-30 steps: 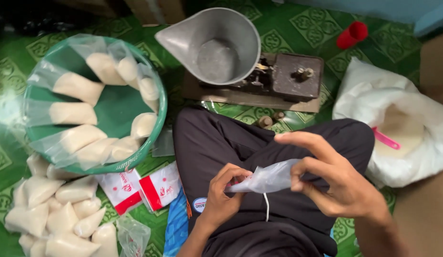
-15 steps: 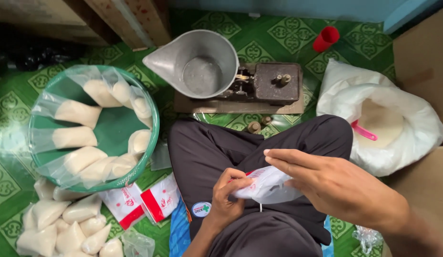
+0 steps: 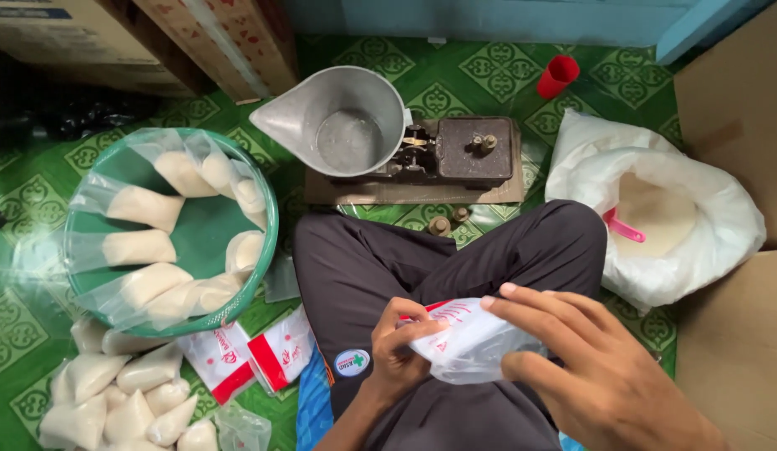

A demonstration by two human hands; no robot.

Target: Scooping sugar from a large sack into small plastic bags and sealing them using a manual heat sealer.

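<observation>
Both hands work over the lap at 6 o'clock — left hand (image 3: 398,347) pinches one edge of the small plastic bag (image 3: 472,342), right hand (image 3: 585,376) grasps the other, spreading it. Scale (image 3: 464,150) at 12, sack (image 3: 664,221) at 3 — within reach.

Bare hands and forearms, dark trousers

The left hand (image 3: 401,351) and right hand (image 3: 597,376) are bare — no gloves, rings or watch in view, and no sleeves reach the forearms. The legs are covered by dark grey-black trousers (image 3: 388,259) of soft, creased fabric — a small round white badge (image 3: 352,362) with a green and blue emblem sits on them.
</observation>
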